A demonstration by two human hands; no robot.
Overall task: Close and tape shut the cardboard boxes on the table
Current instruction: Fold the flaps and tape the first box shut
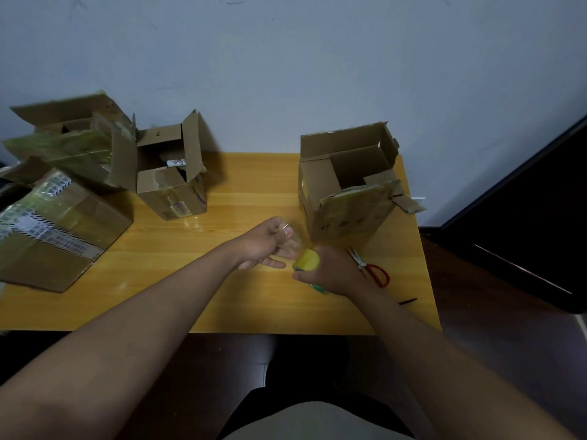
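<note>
A yellow wooden table (241, 306) stood against a pale wall. On it sat an open cardboard box (346, 185) at the right, a smaller open box (171, 173) left of centre, a larger open box (70, 134) behind it at the far left, and a taped closed box (57, 236) near the left edge. Red-handled scissors (371, 266) and a small dark strip (408, 301) lay near the right edge.

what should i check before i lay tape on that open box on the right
1. Yellow tape roll held by right hand: ok.
2. Clear tape strip pulled free by left hand: ok.
3. Flaps of brown cardboard box on the right folded shut: not ok, open.
4. Red-handled scissors near the right hand on the wooden table: ok.
5. Strip long enough for the seam: cannot tell.
</note>
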